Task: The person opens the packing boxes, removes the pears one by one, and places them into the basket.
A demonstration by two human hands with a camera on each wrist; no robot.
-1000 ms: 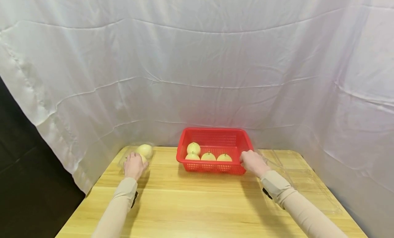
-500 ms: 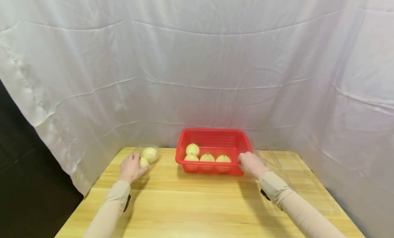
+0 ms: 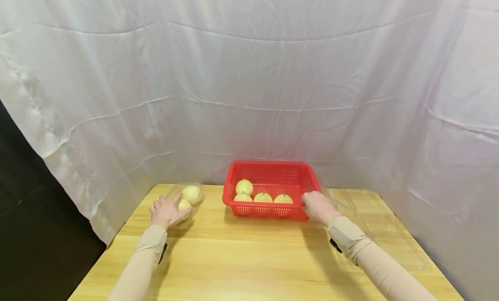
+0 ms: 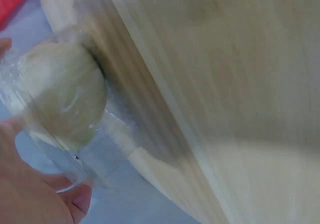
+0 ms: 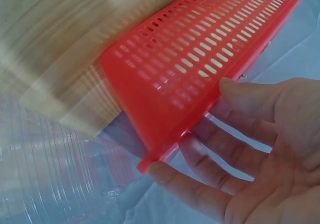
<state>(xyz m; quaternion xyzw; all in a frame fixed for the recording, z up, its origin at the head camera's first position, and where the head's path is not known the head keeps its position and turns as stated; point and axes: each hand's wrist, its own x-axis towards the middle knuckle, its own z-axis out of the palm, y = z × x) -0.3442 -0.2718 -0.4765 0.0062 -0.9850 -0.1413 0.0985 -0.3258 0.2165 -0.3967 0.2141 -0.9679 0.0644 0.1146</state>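
Note:
At the table's left, a small clear plastic box (image 3: 200, 187) holds two round pale-yellow pears (image 3: 192, 194). My left hand (image 3: 166, 211) is at its near left side, fingers spread, thumb in front of the nearer pear. In the left wrist view, fingers on the clear plastic box (image 4: 50, 149) touch its wall and edge, with one pear (image 4: 65, 94) showing inside. My right hand (image 3: 319, 205) grips the right end of a red slotted basket (image 3: 273, 163). The right wrist view shows the thumb and fingers on the rim of the red basket (image 5: 165, 104). Several pears (image 3: 263, 197) lie in the basket.
Clear plastic packaging (image 3: 383, 223) lies along the right of the wooden table (image 3: 249, 257), and part of this clear plastic (image 5: 55, 169) shows beside the basket. A pale curtain (image 3: 249, 84) hangs behind the table and at its sides.
The clear box with its pears has shifted right, mostly in the first half second. My left hand has moved slightly back and its fingers have spread. The right hand stays on the basket.

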